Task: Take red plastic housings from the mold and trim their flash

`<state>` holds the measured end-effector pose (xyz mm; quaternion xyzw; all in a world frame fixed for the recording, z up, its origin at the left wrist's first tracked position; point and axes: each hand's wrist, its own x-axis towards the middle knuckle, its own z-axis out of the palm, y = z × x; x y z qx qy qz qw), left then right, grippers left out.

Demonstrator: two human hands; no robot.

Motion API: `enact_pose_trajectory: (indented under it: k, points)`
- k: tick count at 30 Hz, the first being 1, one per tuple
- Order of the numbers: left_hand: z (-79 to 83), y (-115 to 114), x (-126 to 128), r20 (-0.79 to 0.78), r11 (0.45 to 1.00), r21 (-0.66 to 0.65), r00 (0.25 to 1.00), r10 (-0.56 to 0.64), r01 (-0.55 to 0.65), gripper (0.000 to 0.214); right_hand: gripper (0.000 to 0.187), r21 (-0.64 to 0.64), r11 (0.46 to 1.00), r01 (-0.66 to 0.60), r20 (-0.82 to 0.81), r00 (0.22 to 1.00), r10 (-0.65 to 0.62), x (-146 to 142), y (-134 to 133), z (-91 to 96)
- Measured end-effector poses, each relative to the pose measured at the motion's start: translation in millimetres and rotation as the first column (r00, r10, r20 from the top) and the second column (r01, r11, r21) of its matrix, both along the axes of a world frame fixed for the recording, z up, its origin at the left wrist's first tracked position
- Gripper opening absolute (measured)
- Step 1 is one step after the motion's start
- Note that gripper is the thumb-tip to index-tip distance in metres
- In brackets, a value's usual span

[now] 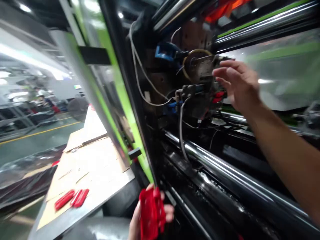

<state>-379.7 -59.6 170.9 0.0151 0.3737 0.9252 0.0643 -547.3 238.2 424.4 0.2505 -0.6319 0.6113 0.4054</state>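
Note:
My left hand (140, 218) is low at the bottom middle, its fingers closed round a red plastic part (150, 213). My right hand (237, 85) reaches into the open machine, fingers spread and slightly curled, holding nothing. Its fingertips are close to a metal mould block (200, 68) with a brass-coloured ring. Small red pieces (218, 96) sit just below the fingers. Motion blur softens the hand's edges.
A cardboard-covered table (100, 173) on the left carries red plastic parts (71, 199). The green-framed sliding door (110, 100) stands between table and machine. Shiny steel tie bars (225, 173) run across below the mould, with white cables (140, 73) hanging. A factory floor lies beyond, left.

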Motion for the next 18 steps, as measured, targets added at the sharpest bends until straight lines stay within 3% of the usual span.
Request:
enact_pose_trajectory:
  k: [1, 2, 3, 4, 5, 6, 7, 9, 11, 13, 15, 18]
  points:
    - [2.8, -1.7, 3.5, 0.013, 0.998, 0.054, 1.0, -0.013, 0.012, 0.052, 0.038, 0.176, 0.983, -0.06, -0.024, 0.998, 0.066, 28.7, -18.7, -7.3]
    - [9.4, -1.9, 3.5, 0.008, 0.992, 0.117, 0.999, -0.041, 0.04, 0.054, 0.038, 0.504, 0.862, -0.047, -0.124, 0.984, 0.126, 55.4, -36.1, -18.3]
    - [19.0, -0.7, 0.9, 0.004, 0.979, 0.186, 0.996, -0.085, 0.082, 0.054, 0.046, 0.75, 0.661, 0.036, -0.236, 0.947, 0.217, 79.2, -52.3, -32.5]
    - [30.3, 1.8, -2.9, -0.017, 0.961, 0.258, 0.995, -0.096, 0.097, 0.051, 0.054, 0.86, 0.486, 0.156, -0.339, 0.887, 0.314, 99.1, -67.5, -49.0]
    - [41.9, 5.4, -6.8, -0.01, 0.94, 0.323, 0.994, -0.112, 0.109, 0.051, 0.06, 0.898, 0.36, 0.253, -0.389, 0.84, 0.378, 114.2, -81.7, -66.6]
    - [52.5, 9.6, -10.0, 0.016, 0.915, 0.389, 0.992, -0.122, 0.106, 0.054, 0.065, 0.909, 0.284, 0.305, -0.403, 0.815, 0.416, 124.5, -94.6, -83.9]
    - [60.9, 14.0, -11.9, 0.044, 0.887, 0.452, 0.99, -0.131, 0.097, 0.058, 0.063, 0.911, 0.249, 0.328, -0.407, 0.805, 0.432, 130.4, -105.6, -99.5]
    - [69.9, 21.0, -12.3, 0.077, 0.826, 0.554, 0.982, -0.174, 0.103, 0.063, 0.044, 0.887, 0.285, 0.363, -0.457, 0.779, 0.43, 132.2, -120.4, -122.3]
    - [69.7, 23.9, -10.0, 0.025, 0.789, 0.589, 0.973, -0.231, 0.173, 0.06, 0.027, 0.842, 0.368, 0.394, -0.53, 0.732, 0.429, 128.8, -125.3, -131.3]
    - [65.0, 23.7, -7.0, -0.054, 0.798, 0.545, 0.961, -0.272, 0.257, 0.053, 0.024, 0.836, 0.403, 0.373, -0.537, 0.711, 0.454, 127.5, -123.0, -128.5]
    - [59.4, 23.3, -4.0, -0.135, 0.826, 0.456, 0.943, -0.304, 0.331, 0.051, 0.032, 0.865, 0.402, 0.301, -0.48, 0.728, 0.489, 130.5, -117.7, -118.9]
    - [53.1, 27.1, 0.6, -0.248, 0.871, 0.362, 0.935, -0.252, 0.331, 0.054, 0.04, 0.89, 0.447, 0.086, -0.341, 0.778, 0.528, 139.9, -109.2, -102.8]
